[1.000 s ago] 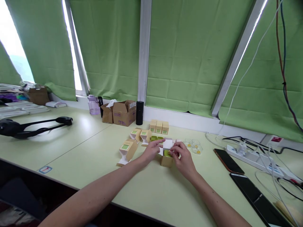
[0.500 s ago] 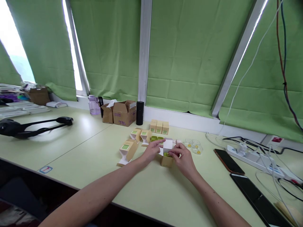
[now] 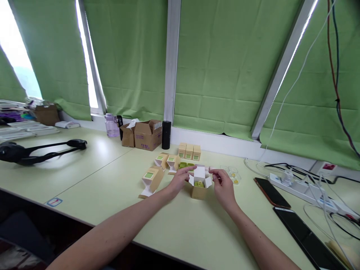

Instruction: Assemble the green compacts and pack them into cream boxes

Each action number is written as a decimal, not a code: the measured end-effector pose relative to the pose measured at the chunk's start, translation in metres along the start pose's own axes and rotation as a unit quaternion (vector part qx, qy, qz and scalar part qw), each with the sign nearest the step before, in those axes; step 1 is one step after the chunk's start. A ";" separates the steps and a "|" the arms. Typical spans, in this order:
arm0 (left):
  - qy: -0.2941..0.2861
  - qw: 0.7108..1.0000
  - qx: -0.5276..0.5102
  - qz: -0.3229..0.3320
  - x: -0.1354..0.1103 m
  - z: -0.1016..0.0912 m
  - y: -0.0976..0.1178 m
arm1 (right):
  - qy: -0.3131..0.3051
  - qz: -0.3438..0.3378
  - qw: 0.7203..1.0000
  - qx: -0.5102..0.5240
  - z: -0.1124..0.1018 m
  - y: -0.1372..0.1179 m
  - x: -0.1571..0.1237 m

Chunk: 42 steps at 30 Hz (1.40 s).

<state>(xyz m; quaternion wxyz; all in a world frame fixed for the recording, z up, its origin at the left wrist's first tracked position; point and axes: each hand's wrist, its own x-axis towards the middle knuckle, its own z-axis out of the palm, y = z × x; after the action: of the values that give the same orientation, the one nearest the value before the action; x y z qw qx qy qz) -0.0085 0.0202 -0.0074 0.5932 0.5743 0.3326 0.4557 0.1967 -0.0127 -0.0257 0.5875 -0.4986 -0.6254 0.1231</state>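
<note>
A small brown cardboard box [image 3: 198, 193] stands upright on the table, its white flaps spread and its top open. Inside sits a green item [image 3: 198, 185] with a pale loop on top. At the box's left, my left hand [image 3: 180, 181] has its index finger stretched towards the raised back flap and its other fingers partly bent beside the left flap; it appears to touch the flaps without a visible grip. My right hand [image 3: 224, 187] hovers just right of the box, fingers loosely bent and apart, holding nothing visible. Green pieces [image 3: 183, 165] lie behind my left hand.
Opened boxes [image 3: 152, 178] lie left of my hands; three closed boxes [image 3: 189, 151] stand behind. Clear plastic cups [image 3: 235, 177] with yellow pieces sit to the right. Farther right are a phone [image 3: 272, 192], a tablet [image 3: 306, 234] and a power strip [image 3: 302, 189] with cables.
My right hand has let go of the green item in the box and moved right, its fingers spreading. The right flap and pale loop now show. My left hand has barely moved.
</note>
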 end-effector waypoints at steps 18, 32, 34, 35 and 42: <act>-0.040 0.999 -0.011 0.016 0.007 0.002 -0.011 | -0.016 0.085 0.993 0.085 0.008 0.019 0.003; -0.065 0.998 0.010 0.023 -0.003 0.008 -0.008 | -0.023 0.118 0.983 0.139 0.008 0.008 0.001; -0.068 0.997 0.010 0.019 -0.003 0.008 -0.008 | -0.029 0.137 0.977 0.159 0.008 0.006 0.001; -0.068 0.997 0.011 0.017 -0.003 0.008 -0.008 | -0.033 0.147 0.974 0.168 0.008 0.005 0.000; -0.065 0.997 0.028 0.015 -0.002 0.009 -0.010 | -0.058 0.198 0.956 0.211 0.009 -0.001 -0.002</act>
<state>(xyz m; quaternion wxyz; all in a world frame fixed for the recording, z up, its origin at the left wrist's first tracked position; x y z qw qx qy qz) 0.0002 0.0161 -0.0165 0.5905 0.6236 0.2972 0.4172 0.1887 -0.0106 -0.0284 0.6060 -0.4687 -0.5072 0.3947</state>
